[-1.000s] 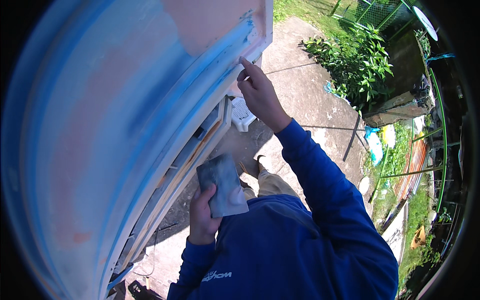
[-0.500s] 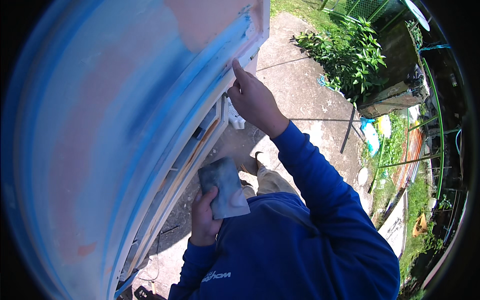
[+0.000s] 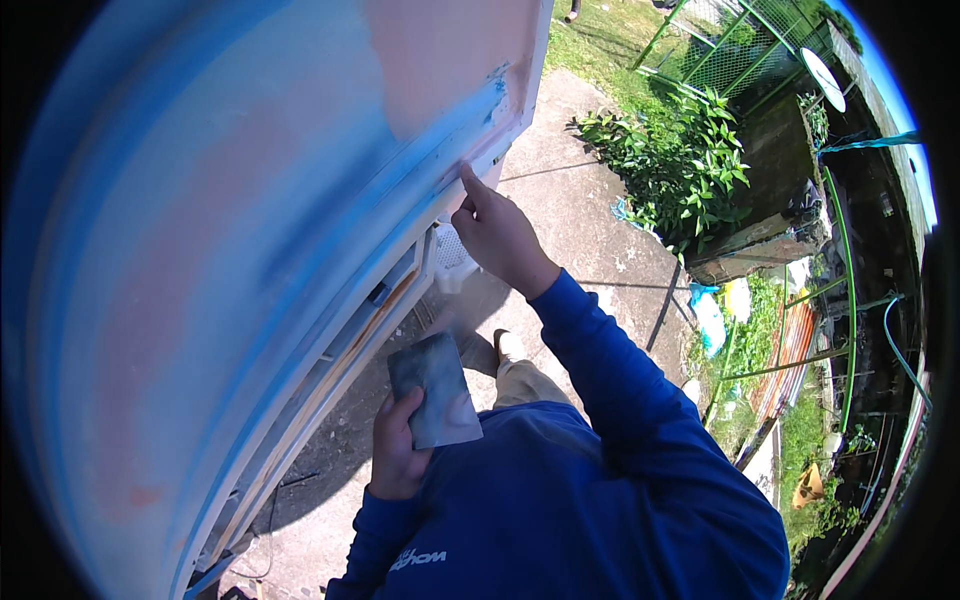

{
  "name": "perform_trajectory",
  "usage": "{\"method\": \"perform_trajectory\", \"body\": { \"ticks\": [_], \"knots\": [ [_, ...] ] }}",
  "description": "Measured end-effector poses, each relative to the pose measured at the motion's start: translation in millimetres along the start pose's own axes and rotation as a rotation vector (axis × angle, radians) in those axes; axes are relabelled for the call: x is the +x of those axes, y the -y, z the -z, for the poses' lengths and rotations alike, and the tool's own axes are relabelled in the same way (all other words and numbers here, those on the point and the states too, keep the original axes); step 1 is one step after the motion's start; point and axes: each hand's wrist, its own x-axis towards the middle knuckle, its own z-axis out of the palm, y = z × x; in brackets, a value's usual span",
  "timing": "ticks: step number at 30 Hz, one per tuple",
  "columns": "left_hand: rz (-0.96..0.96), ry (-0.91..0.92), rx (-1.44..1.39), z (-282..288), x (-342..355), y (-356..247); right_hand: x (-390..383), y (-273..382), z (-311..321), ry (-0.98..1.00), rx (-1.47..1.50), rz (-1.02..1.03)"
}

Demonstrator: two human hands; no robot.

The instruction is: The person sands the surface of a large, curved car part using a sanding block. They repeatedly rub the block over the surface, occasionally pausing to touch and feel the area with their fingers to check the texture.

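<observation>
My left hand (image 3: 400, 455), low and close to my body, grips a grey, dusty sheet that looks like sandpaper (image 3: 433, 390), thumb across its face. Higher up, my right hand (image 3: 500, 235) reaches to a large curved panel (image 3: 220, 260) patched in blue, white and pink. Its index finger is stretched out, with the tip at the panel's ridged edge near the upper corner. The other fingers curl in, partly hidden, and I see nothing held in them.
Below the panel's edge runs a frame with pale and wooden strips (image 3: 345, 355). A white perforated crate (image 3: 455, 262) stands beneath it on the concrete (image 3: 570, 200). Beyond are a leafy bush (image 3: 680, 170), plastic bags (image 3: 708, 318), green metal rails (image 3: 840, 290) and a dish (image 3: 823, 80).
My right fingertip has slid a little down and left along the panel's edge. The whole view has shifted slightly, and the sheet stays in my left hand.
</observation>
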Motion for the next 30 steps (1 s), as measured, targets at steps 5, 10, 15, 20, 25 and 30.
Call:
{"method": "perform_trajectory", "body": {
  "ticks": [5, 10, 15, 20, 25, 30],
  "knots": [
    [-0.101, -0.028, -0.139, -21, 11, 27, -16, 3, -8, 0.145, -0.134, 0.305],
    [-0.260, -0.139, -0.330, -46, 38, 72, 20, -14, 81, 0.214, -0.596, 0.733],
    [-0.436, -0.256, -0.548, -83, 82, 155, 82, -24, 115, 0.338, -0.854, 1.314],
    [-0.566, -0.342, -0.722, -134, 94, 221, 102, -16, 109, 0.388, -0.994, 1.582],
    [-0.625, -0.404, -0.855, -149, 96, 268, 111, -7, 97, 0.380, -1.086, 1.705],
    [-0.633, -0.434, -0.895, -143, 102, 288, 110, 7, 93, 0.470, -1.269, 1.719]
  ]
}}
